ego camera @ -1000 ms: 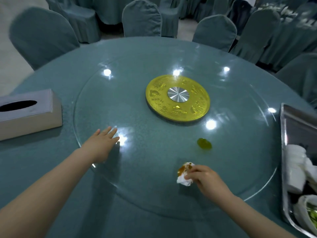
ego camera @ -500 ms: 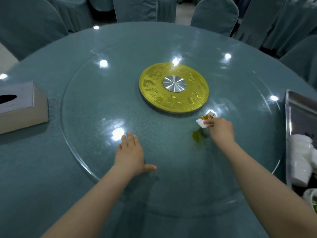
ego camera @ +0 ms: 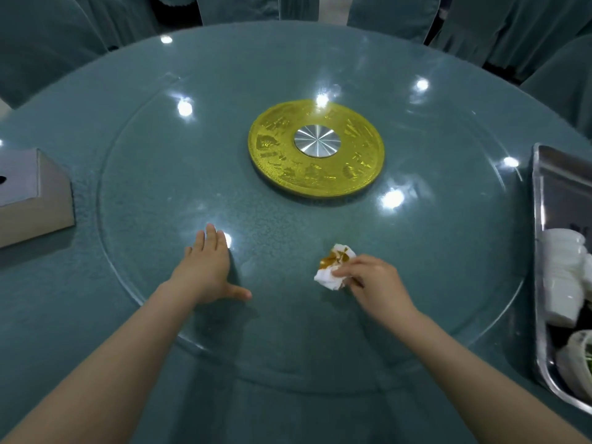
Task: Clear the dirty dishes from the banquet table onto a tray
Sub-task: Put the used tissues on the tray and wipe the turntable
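Stained tissue (ego camera: 333,266) pinched by right hand (ego camera: 373,279); left hand (ego camera: 208,269) flat.

From my feed: grey rectangular tissue box (ego camera: 33,193) far left, gold round turntable hub (ego camera: 346,177) mid-glass, teal fabric-covered chairs (ego camera: 45,43) behind.

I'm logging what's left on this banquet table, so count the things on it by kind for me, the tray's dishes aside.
Tissue box: 1
Glass turntable: 1
Gold centre disc: 1
Metal tray: 1
Stained wadded tissue, pinched by the right hand: 1
Total: 5
The left hand lies flat on the glass.
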